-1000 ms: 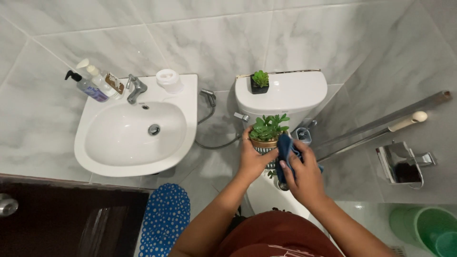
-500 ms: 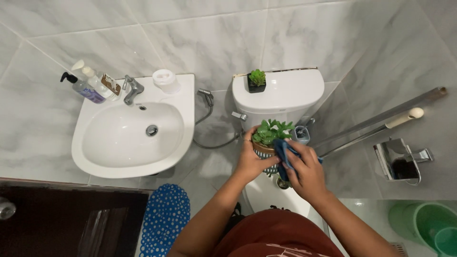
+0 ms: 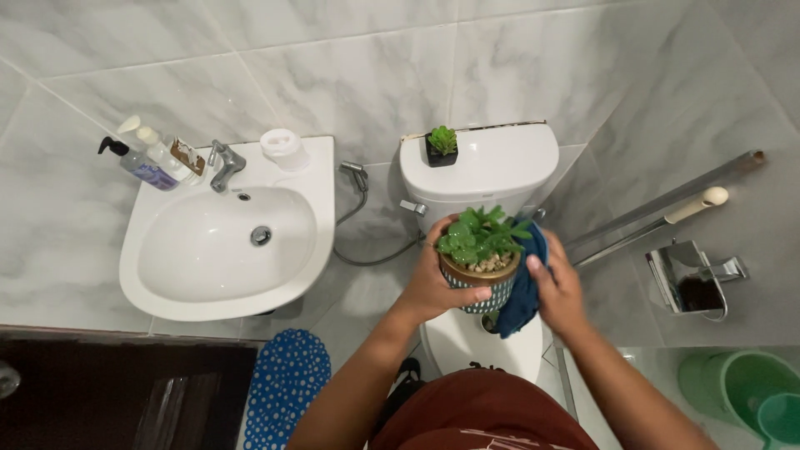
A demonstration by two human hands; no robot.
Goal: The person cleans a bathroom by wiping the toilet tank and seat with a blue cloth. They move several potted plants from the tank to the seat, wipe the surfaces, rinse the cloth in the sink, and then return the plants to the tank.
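Observation:
My left hand (image 3: pixel 435 282) grips a small round patterned pot (image 3: pixel 481 285) with a green plant (image 3: pixel 482 234), held upright in front of the white toilet cistern (image 3: pixel 492 167). My right hand (image 3: pixel 557 287) presses a dark blue cloth (image 3: pixel 523 287) against the pot's right side. A second small plant in a black square pot (image 3: pixel 441 147) stands on the cistern lid at its left end. The toilet bowl lid (image 3: pixel 479 342) shows below the held pot.
A white wall basin (image 3: pixel 221 242) with a tap (image 3: pixel 223 163), soap bottles (image 3: pixel 137 158) and a white round container (image 3: pixel 280 147) is at left. A blue dotted mat (image 3: pixel 283 383) lies below. Right: a metal rail (image 3: pixel 658 212), paper holder (image 3: pixel 692 279), green buckets (image 3: pixel 742 387).
The pot has turned a little in my left hand, and my right hand with the cloth has shifted along the pot's right side. The view has moved slightly.

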